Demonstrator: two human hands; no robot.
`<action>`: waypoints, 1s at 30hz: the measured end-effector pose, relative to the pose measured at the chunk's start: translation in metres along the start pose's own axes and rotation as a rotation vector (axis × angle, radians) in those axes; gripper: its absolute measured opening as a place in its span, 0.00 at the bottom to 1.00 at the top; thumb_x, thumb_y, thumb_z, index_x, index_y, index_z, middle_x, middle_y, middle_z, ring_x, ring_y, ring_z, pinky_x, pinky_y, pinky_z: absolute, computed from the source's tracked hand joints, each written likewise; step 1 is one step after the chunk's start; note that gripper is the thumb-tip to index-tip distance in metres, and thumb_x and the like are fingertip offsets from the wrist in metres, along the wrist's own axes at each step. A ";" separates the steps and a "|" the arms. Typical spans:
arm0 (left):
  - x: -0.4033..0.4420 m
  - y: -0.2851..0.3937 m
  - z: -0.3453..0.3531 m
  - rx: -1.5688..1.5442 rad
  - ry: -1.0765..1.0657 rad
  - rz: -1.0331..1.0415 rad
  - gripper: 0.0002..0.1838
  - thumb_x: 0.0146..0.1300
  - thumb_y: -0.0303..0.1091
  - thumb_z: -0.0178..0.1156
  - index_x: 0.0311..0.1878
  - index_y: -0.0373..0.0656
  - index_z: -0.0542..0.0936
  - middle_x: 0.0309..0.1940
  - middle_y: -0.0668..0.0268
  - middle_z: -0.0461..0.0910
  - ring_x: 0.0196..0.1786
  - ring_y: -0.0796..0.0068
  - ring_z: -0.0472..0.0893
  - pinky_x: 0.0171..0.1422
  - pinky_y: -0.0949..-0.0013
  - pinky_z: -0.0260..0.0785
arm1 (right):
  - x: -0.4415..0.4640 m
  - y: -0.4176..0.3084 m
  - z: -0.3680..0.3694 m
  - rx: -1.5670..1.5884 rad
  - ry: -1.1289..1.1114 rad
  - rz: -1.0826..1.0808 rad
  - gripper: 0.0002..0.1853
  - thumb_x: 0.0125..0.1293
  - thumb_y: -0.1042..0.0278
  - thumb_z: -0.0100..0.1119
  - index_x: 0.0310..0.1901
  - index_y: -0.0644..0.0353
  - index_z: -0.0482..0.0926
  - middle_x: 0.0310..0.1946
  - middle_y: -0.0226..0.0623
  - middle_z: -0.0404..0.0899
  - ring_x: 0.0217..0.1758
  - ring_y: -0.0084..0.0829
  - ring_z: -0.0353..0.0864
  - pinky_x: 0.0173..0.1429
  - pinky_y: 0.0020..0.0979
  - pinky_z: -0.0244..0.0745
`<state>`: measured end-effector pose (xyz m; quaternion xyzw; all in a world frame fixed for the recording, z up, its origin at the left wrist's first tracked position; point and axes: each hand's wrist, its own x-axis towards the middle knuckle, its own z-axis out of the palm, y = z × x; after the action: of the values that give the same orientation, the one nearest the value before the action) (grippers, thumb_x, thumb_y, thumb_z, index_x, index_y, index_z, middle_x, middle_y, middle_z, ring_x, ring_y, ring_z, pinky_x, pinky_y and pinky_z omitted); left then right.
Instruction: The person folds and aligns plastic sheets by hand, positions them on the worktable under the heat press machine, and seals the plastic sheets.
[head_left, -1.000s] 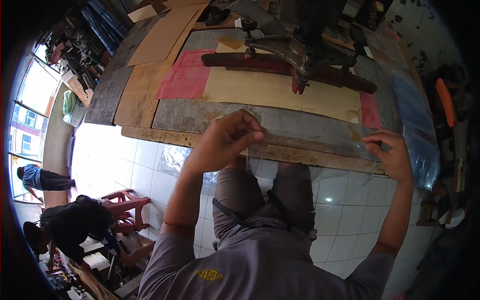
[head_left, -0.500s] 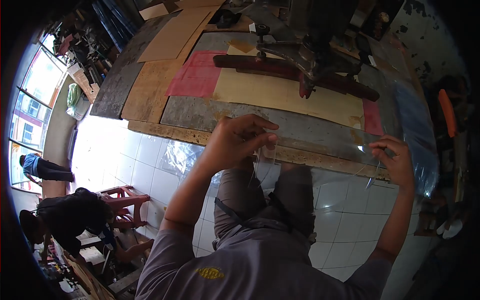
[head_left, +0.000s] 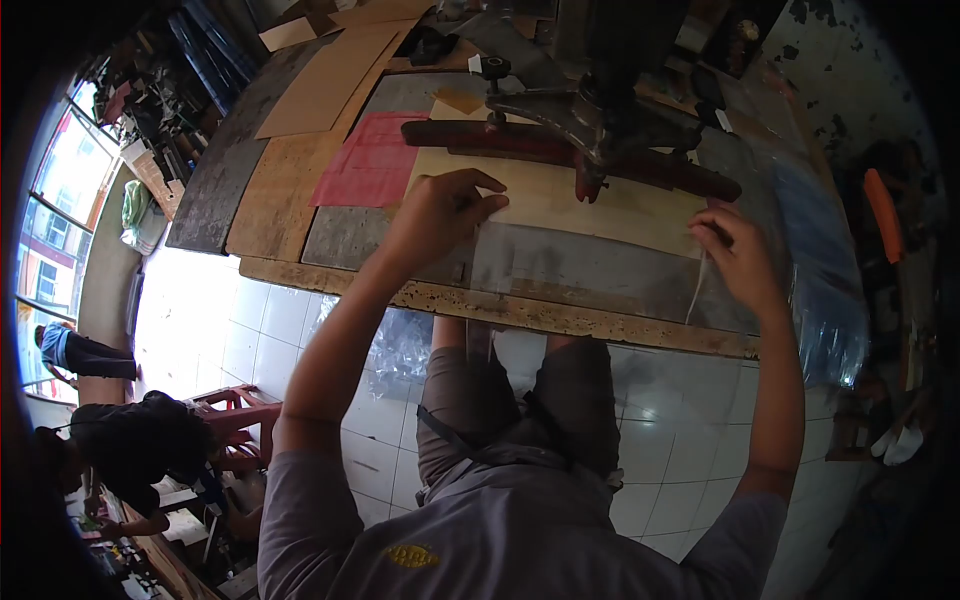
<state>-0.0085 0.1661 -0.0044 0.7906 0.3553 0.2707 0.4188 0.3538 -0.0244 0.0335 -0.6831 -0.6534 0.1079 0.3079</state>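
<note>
Clear plastic film (head_left: 570,270) is pinched by the left hand (head_left: 432,218) and, well apart, by the right hand (head_left: 740,255) (a dark red bar (head_left: 520,141) is mounted beyond both).

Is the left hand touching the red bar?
No, the left hand pinches the clear plastic sheet, with a visible gap between that hand and the red bar.

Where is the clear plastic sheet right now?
In the head view, the clear plastic sheet is near the centre, held between the left hand and the right hand, on the wearer's side of the dark red bar.
</note>
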 end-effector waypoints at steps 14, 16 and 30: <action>0.055 -0.040 -0.001 0.732 -0.122 0.498 0.16 0.66 0.29 0.64 0.57 0.41 0.85 0.43 0.55 0.87 0.44 0.53 0.90 0.50 0.52 0.83 | 0.041 0.022 0.041 -0.448 0.077 -0.209 0.07 0.69 0.71 0.70 0.43 0.62 0.82 0.42 0.40 0.80 0.44 0.47 0.86 0.50 0.44 0.81; 0.051 -0.038 0.000 0.843 -0.126 0.511 0.17 0.64 0.29 0.64 0.56 0.41 0.85 0.45 0.57 0.86 0.47 0.55 0.89 0.51 0.54 0.82 | 0.040 0.019 0.041 -0.509 0.123 -0.240 0.06 0.67 0.74 0.69 0.42 0.62 0.82 0.42 0.39 0.79 0.45 0.45 0.85 0.50 0.42 0.82; 0.031 -0.006 0.004 0.943 -0.247 0.544 0.27 0.62 0.44 0.71 0.59 0.36 0.84 0.61 0.56 0.81 0.63 0.57 0.82 0.69 0.56 0.77 | 0.041 0.034 0.017 -0.396 -0.244 -0.336 0.15 0.66 0.75 0.66 0.53 0.65 0.85 0.52 0.38 0.83 0.55 0.42 0.86 0.57 0.40 0.85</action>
<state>0.0104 0.1908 -0.0072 0.9814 0.1693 0.0860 -0.0267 0.3779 0.0207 0.0116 -0.5941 -0.7980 0.0072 0.1014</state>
